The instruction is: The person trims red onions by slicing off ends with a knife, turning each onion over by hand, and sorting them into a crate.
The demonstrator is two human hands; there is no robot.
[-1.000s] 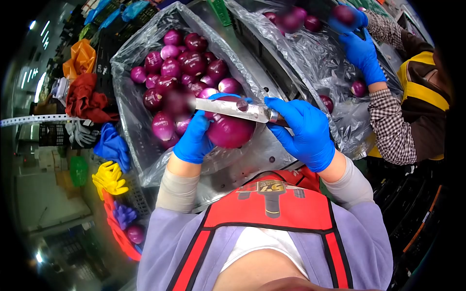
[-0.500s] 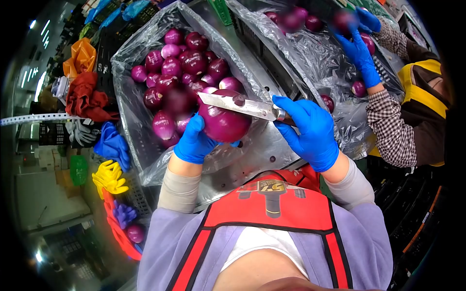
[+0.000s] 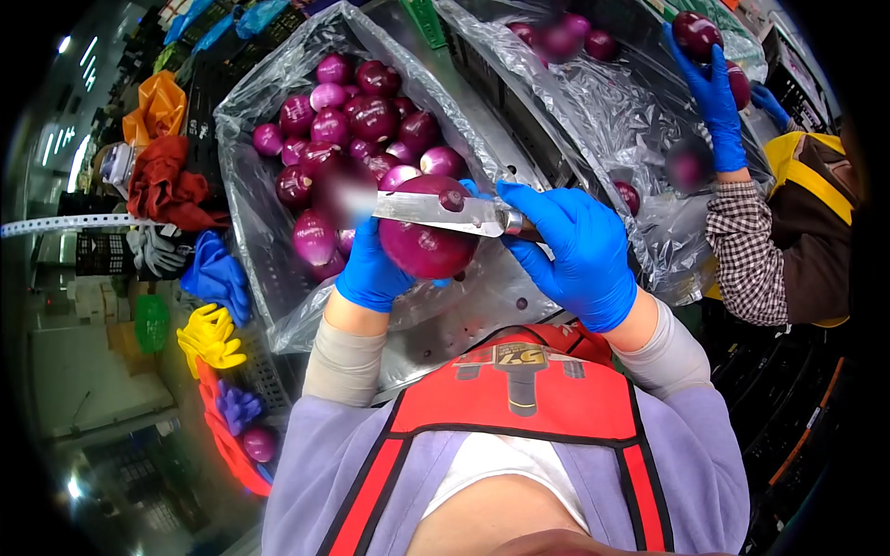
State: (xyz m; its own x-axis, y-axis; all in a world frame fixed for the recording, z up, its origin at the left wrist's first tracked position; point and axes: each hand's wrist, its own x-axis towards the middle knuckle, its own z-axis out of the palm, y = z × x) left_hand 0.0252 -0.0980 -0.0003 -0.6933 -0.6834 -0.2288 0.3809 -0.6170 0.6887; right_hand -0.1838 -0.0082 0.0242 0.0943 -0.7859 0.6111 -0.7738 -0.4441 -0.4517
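My left hand (image 3: pixel 375 271), in a blue glove, is closed around a large red onion (image 3: pixel 428 248) from below and the left. In my blue-gloved right hand (image 3: pixel 579 255) is a knife (image 3: pixel 440 211), gripped by its handle. Its broad blade lies flat across the upper part of the onion, pointing left, and a small dark piece sits at the blade's upper edge. Just beyond my hands, a crate lined with clear plastic (image 3: pixel 243 176) holds several peeled red onions (image 3: pixel 374 119). A blurred patch covers part of the pile near the blade tip.
To the right, a second plastic-lined crate (image 3: pixel 593 120) holds a few onions. A co-worker's gloved hand (image 3: pixel 718 116) lifts an onion (image 3: pixel 697 35) there. Yellow gloves (image 3: pixel 209 335), blue gloves (image 3: pixel 215 278) and a red cloth (image 3: pixel 167 185) hang at the left. A metal table (image 3: pixel 408 347) lies beneath my hands.
My right hand and the knife have shifted slightly left and down over the onion, which sits a little lower. The co-worker's hand has moved up and right with an onion.
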